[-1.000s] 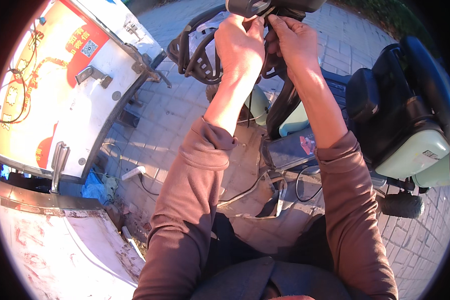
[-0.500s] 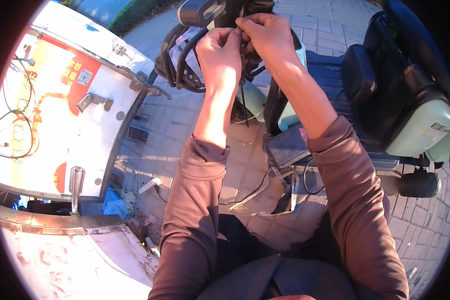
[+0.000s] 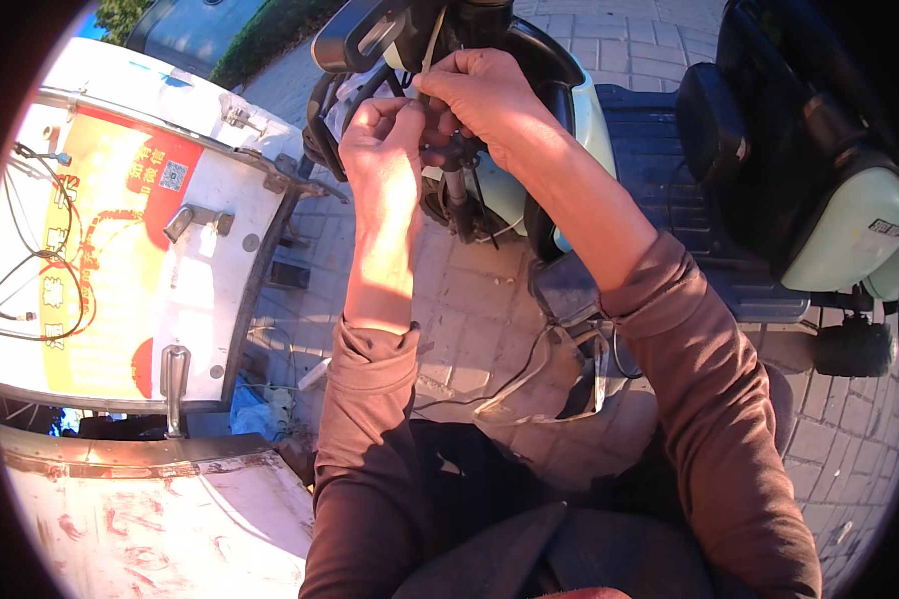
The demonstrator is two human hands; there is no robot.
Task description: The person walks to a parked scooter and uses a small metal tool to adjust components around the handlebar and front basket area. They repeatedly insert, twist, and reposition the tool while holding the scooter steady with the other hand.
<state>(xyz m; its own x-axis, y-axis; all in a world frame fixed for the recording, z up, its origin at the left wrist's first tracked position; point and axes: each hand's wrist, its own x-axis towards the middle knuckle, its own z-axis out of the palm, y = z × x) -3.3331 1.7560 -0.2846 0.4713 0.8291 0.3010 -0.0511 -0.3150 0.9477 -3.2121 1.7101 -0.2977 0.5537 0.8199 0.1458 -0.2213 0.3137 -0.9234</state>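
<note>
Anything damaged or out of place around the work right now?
Yes. The white panel at lower left has reddish-brown smears and scuffs across its pale face; stain or rust, I can't tell. Above it, a dark cable hangs in untidy loops.

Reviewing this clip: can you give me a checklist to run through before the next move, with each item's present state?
1. Right hand pinching the thin pale strip: ok.
2. Left hand close beside the right fingertips: ok.
3. Left fingers gripping the strip too: cannot tell, the contact is hidden.
4. Strip's lower end in sight: not ok, it disappears at the fingers.
5. Brown sleeves pushed up off both wrists: ok.
6. Paving free of loose items: not ok, a pale looped band lies there.
</note>
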